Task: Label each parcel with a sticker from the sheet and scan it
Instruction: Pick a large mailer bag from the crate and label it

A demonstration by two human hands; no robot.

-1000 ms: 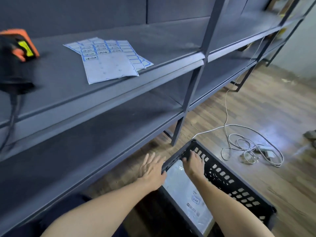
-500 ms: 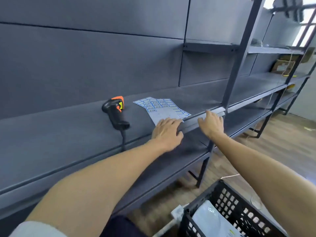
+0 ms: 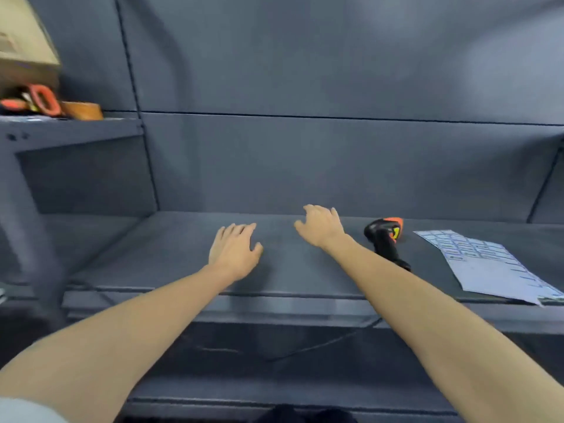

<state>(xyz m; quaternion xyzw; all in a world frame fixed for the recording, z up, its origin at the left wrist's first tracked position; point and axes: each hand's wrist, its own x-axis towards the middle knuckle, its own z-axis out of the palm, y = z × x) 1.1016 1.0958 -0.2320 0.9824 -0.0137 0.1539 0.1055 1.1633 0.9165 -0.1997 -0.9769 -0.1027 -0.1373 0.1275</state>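
Hands: we had both arms stretched over the grey shelf (image 3: pixel 171 257), the left hand (image 3: pixel 235 254) and the right hand (image 3: pixel 320 227) both empty near the centre of the frame, fingers spread and relaxed, holding nothing.

Contact: blur kept us from telling whether our palms rested on the shelf or hovered just above it.

Scanner: the black-and-orange scanner (image 3: pixel 385 239) lay on the same shelf just right of our right wrist, its head toward the back panel and its handle running down toward the front edge, partly hidden behind our forearm.

Sticker sheet: the sticker sheet (image 3: pixel 488 264) lay flat at the right edge of the frame, beyond the scanner, its long axis slanting from upper left to lower right, its lower corner apparently just over the shelf's front lip.

Nearer hand: the right hand was plainly the closer to both; the left was well apart from them.

Parcel: we saw none in frame, so nothing was yet placed for labelling.

Judgement: the coming move, as we read it, turned on everything lying rightward, so a reach would go that way with the right hand.

Upper left: a cardboard box (image 3: pixel 24 47) and orange-handled tools (image 3: pixel 42 99) sat on a higher shelf.
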